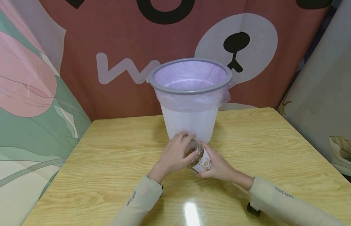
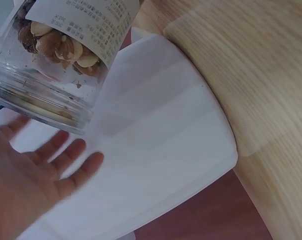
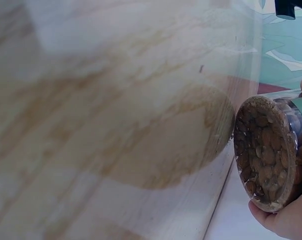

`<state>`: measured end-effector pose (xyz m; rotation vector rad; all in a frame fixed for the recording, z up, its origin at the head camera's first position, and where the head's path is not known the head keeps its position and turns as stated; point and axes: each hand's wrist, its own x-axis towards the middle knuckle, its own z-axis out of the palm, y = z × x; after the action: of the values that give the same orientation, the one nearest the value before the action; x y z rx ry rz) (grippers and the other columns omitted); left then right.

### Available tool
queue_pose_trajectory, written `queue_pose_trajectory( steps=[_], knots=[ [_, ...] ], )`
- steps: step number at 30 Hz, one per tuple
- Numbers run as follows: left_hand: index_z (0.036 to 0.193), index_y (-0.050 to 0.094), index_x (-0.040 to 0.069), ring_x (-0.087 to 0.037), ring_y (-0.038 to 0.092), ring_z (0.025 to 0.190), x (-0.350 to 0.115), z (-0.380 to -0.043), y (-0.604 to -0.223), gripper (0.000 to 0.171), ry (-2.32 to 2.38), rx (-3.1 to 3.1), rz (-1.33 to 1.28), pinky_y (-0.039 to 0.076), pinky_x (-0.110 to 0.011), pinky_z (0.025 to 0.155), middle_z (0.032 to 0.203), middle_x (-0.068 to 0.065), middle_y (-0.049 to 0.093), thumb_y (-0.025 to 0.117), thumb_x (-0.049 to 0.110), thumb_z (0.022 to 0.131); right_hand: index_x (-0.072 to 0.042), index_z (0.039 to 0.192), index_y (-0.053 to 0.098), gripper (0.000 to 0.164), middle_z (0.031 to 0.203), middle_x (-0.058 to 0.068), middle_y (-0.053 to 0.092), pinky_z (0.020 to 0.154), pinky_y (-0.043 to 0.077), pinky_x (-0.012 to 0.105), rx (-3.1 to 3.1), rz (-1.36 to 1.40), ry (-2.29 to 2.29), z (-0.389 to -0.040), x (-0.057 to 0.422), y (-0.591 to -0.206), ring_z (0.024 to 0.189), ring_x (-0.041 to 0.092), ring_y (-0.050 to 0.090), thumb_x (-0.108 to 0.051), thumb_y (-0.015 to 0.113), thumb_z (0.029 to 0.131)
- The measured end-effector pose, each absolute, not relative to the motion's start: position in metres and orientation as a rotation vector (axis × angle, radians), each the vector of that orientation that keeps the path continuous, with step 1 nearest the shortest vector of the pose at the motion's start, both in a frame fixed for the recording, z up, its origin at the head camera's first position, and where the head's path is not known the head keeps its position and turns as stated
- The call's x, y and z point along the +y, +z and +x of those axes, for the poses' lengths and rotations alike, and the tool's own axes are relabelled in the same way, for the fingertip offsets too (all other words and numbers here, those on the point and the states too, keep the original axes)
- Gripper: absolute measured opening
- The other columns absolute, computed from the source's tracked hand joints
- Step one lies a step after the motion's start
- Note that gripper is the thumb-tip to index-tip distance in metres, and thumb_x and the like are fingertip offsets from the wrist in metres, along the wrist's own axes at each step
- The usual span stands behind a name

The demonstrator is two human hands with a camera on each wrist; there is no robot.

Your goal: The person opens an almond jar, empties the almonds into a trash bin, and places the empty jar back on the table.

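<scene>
A clear jar of nuts with a printed label is tilted over the table, in front of a white bin. My right hand grips its side, fingers and thumb wrapped around the labelled part. The left hand is at the jar's clear top end, its fingers spread around it. In the left wrist view, the fingers are loosely bent, just below the rim of the jar, and hold nothing. The right wrist view shows the jar's base, packed with brown nuts.
The white bin stands on the wooden table, lined with a pinkish-purple bag under a grey rim ring. Behind the table hangs a red cloth with a cartoon face; patterned cloths hang at both sides.
</scene>
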<state>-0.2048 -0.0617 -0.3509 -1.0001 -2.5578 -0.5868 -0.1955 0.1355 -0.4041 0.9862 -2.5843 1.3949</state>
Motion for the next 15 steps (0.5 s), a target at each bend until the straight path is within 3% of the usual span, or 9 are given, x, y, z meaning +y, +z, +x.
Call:
queue_pose_trajectory(
  steps=[5,11,15],
  knots=[
    [0.133,0.042,0.019,-0.025,0.033,0.121,-0.064,-0.204,-0.351,0.052,-0.710,-2.557,-1.164,0.041,-0.044,0.085,0.133,-0.012,0.035,0.042,0.038,0.084,-0.014,0.141,0.018,0.102,0.107,0.001,0.048,0.064,0.047,0.027,-2.599,0.978,1.388,-0.193,0.134,-0.400,0.083,0.013,0.051,-0.018,0.081,0.061],
    [0.133,0.041,0.021,-0.025,0.034,0.122,-0.064,-0.205,-0.352,0.057,-0.691,-2.560,-1.209,0.040,-0.044,0.086,0.134,-0.012,0.034,0.041,0.034,0.079,0.000,0.138,0.021,0.097,0.106,0.009,0.048,0.063,0.046,0.026,-2.569,1.000,1.399,-0.179,0.129,-0.376,0.082,0.016,0.050,-0.007,0.079,0.060],
    [0.134,0.040,0.021,-0.025,0.035,0.121,-0.064,-0.205,-0.351,0.058,-0.677,-2.561,-1.214,0.040,-0.045,0.087,0.133,-0.013,0.036,0.041,0.034,0.078,-0.002,0.138,0.021,0.098,0.105,0.008,0.049,0.063,0.046,0.026,-2.571,0.999,1.388,-0.181,0.130,-0.380,0.081,0.015,0.050,-0.009,0.080,0.060]
  ],
)
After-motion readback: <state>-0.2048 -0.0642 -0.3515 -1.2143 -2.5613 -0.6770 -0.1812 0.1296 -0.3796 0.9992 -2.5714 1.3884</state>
